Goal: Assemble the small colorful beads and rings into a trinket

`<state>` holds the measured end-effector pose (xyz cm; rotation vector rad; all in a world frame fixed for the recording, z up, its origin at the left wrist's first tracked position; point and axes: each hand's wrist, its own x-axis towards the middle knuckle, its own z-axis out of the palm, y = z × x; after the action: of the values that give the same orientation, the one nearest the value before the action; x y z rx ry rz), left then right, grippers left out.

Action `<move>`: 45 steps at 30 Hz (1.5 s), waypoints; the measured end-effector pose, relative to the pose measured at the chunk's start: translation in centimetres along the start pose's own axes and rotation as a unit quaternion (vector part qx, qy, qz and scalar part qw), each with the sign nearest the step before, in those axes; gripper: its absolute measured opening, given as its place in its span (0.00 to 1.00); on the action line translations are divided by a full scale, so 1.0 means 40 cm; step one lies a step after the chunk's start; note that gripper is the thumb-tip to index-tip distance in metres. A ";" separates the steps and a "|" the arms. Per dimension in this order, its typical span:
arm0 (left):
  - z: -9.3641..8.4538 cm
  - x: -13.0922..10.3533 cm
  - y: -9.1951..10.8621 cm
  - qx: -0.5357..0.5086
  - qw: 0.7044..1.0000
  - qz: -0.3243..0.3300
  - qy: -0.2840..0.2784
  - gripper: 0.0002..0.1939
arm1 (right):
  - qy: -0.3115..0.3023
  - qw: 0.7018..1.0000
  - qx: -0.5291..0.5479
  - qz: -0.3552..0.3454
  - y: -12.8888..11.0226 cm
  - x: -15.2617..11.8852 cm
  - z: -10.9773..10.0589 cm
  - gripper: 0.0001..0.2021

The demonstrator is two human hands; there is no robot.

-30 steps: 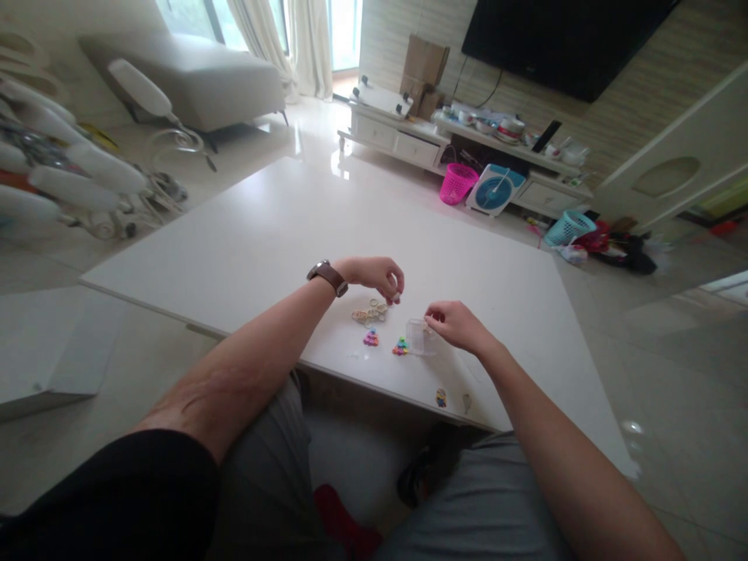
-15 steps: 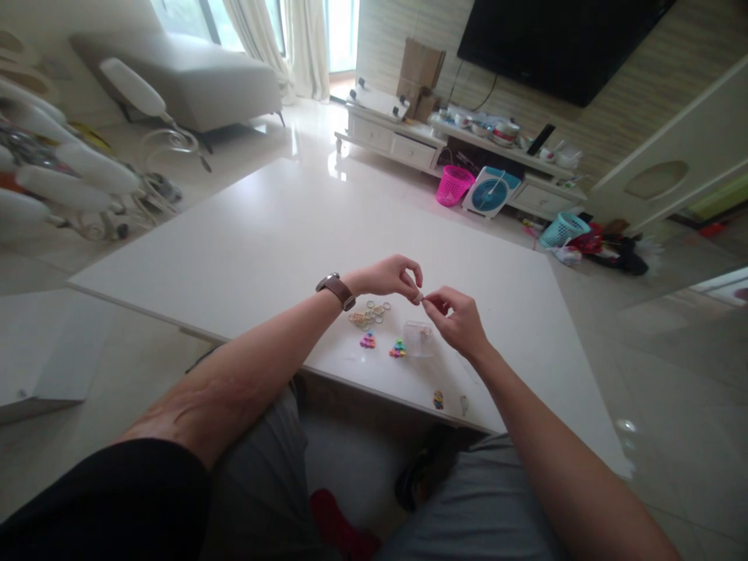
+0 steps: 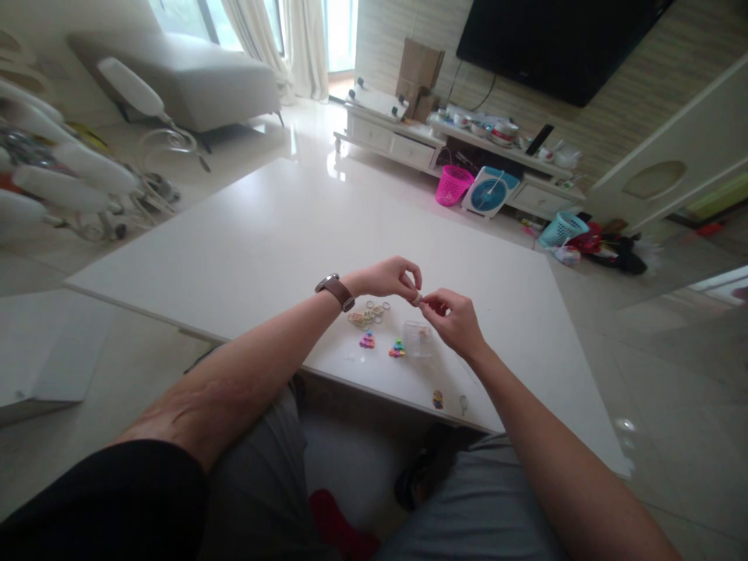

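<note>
Above the white table (image 3: 234,241), my left hand (image 3: 397,279) pinches a small pale piece (image 3: 418,299), too small to name. My right hand (image 3: 456,318) meets it from the right, thumb and index finger pressed together at the same piece. Beneath my left hand lies a pile of metal rings (image 3: 367,315). A pink and purple charm (image 3: 368,340) and a multicoloured charm (image 3: 397,349) lie in front of the rings. Beside them is a clear plastic box (image 3: 418,340) with something small inside. A yellow and blue figure charm (image 3: 438,400) and a small metal clasp (image 3: 463,404) lie near the front edge.
Beyond the table stand a pink basket (image 3: 454,185), a blue and white fan (image 3: 489,192) and a light blue basket (image 3: 563,229), near a white cabinet (image 3: 374,136). A grey lounge seat (image 3: 222,86) is at the back left.
Both hands stay nearly in place, with slight finger movement around the small pale piece. Nothing on the table has visibly moved.
</note>
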<state>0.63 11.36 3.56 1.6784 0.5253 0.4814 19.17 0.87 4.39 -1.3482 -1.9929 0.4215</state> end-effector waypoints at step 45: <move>0.019 0.007 -0.019 0.047 0.998 0.002 0.032 0.14 | -0.007 0.985 0.093 0.143 0.022 0.003 0.003 0.20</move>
<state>1.26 11.04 2.70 1.7585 0.5995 0.5214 19.66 1.34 3.83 -1.5168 -1.7250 0.7333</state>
